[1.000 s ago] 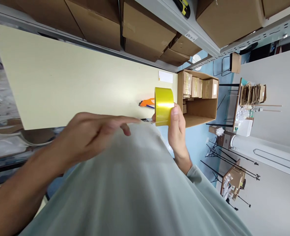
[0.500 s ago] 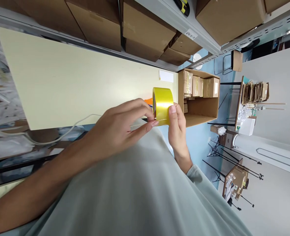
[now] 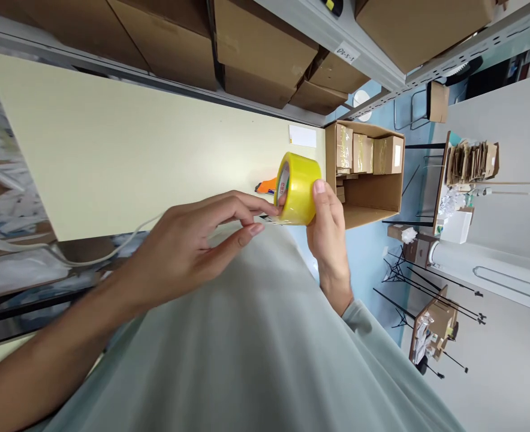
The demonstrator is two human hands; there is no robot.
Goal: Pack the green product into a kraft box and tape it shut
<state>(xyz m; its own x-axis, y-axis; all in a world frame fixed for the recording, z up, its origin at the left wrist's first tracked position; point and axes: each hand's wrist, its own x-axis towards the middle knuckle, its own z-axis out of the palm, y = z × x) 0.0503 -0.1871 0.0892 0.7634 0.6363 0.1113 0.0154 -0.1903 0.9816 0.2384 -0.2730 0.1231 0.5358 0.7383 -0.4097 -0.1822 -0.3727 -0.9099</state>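
Tape, a fat yellow roll (image 3: 304, 186), sits up in your right hand (image 3: 328, 222), in front of your shirt (image 3: 265, 336) and near the close edge of the pale table (image 3: 134, 156). Your right thumb presses on the outside of the roll, so that hand has hold of it. The hole of the roll faces left.

Your left hand (image 3: 197, 240) is loose, with its thumb and pointing finger apart. That fingertip is at the left rim of the roll; I can't tell if it touches. I see nothing pinched in those fingers, and I can't make out a loose end of tape.

It looks like you are at the step of picking at the roll with 1 hand while the other keeps it steady. My guess is that the next move needs a firm right hand and a gentle left fingertip to feel for the end.

Mind the orange tool (image 3: 266, 186) lying on the table, just past the roll.
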